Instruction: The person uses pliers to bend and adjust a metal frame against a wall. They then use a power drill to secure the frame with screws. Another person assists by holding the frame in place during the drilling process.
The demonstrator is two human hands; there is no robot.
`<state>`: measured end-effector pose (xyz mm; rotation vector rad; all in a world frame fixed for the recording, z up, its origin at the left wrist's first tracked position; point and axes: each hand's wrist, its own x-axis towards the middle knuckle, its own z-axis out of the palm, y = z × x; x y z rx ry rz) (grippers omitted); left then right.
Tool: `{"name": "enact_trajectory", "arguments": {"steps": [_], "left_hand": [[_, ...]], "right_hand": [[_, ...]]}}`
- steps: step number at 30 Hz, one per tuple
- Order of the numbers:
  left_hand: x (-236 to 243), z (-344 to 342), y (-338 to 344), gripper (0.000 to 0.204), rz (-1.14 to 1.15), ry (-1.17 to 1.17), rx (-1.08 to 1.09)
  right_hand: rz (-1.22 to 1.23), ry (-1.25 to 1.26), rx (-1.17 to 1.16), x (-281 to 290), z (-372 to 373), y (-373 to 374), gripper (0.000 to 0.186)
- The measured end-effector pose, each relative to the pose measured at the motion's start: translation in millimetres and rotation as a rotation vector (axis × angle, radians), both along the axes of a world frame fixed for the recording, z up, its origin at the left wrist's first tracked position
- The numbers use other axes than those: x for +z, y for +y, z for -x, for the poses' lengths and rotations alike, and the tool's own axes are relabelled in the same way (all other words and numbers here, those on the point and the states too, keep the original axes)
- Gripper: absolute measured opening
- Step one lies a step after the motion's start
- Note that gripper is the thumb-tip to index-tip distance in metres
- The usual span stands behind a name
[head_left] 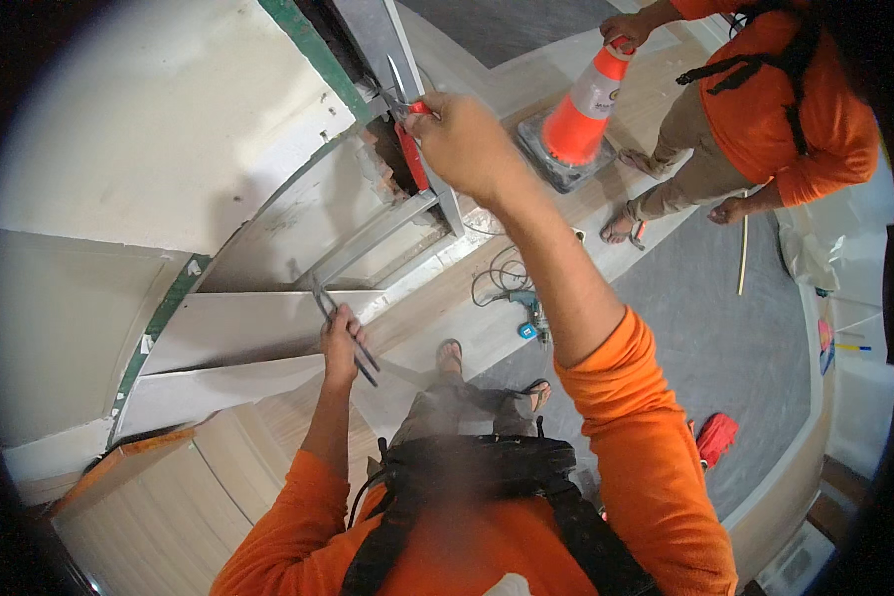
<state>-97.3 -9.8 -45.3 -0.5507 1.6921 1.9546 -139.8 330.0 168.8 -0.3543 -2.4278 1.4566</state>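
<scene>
My right hand (470, 147) is closed round red-handled tin snips (411, 157), one red handle hanging down below my fingers. The snips' jaws rest against a grey metal stud frame (399, 48) set in the wall opening. Lower on the left, my left hand (339, 345) grips a thin grey metal strip (366, 364), bent near its upper end, which meets the end of a metal channel (372, 241) of the same frame. Whether the strip is joined to that channel, I cannot tell.
A person (765, 89) in orange at the upper right holds an orange traffic cone (574, 129) by its top. A drill (531, 310) with its cable lies on the floor beside a blue tape measure (527, 330). A red bag (716, 437) lies at the right. White wall panels (149, 109) stand left.
</scene>
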Motion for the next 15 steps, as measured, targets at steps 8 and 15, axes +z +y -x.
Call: {"name": "enact_trajectory", "arguments": {"steps": [8, 15], "left_hand": [[67, 75, 66, 0.026, -0.384, 0.238, 0.151], [74, 112, 67, 0.022, -0.665, 0.419, 0.161]], "right_hand": [[0.672, -0.251, 0.27, -4, 5, 54, 0.019], [0.796, -0.197, 0.418, -39, 15, 75, 0.021]]}}
